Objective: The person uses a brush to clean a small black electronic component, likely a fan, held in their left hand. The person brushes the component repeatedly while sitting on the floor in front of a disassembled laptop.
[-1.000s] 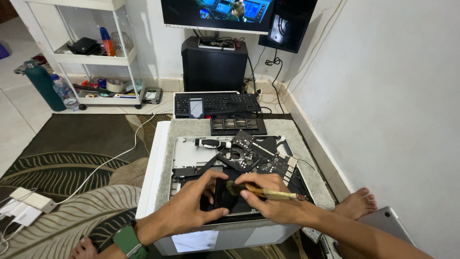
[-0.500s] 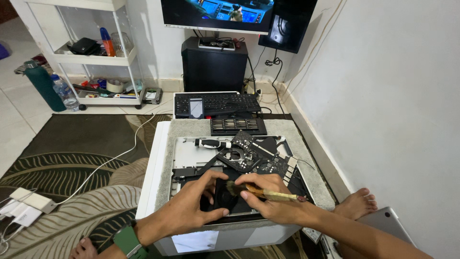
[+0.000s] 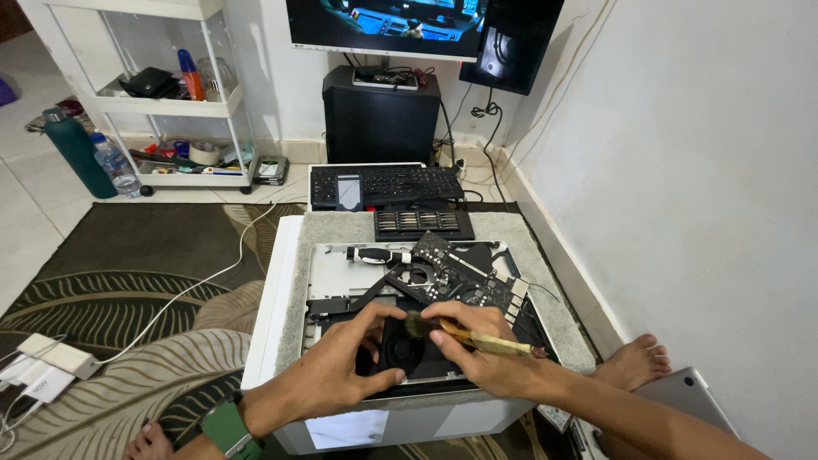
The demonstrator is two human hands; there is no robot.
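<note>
Right hand [image 3: 481,358] brushes the black fan [image 3: 400,347]; left hand [image 3: 341,366] steadies it.

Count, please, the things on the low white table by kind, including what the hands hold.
Opened laptop base: 1
Circuit board: 1
Round black fan, under left hand: 1
Small brush, in right hand: 1
Black bit tray: 1
Total: 5

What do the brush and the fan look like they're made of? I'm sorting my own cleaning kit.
The brush in the right hand seems to have a pale wooden or bamboo handle, matte tan, with a dark tuft of bristles. The fan steadied by the left hand looks like black moulded plastic with a dull sheen, though that is uncertain from this view.
</note>
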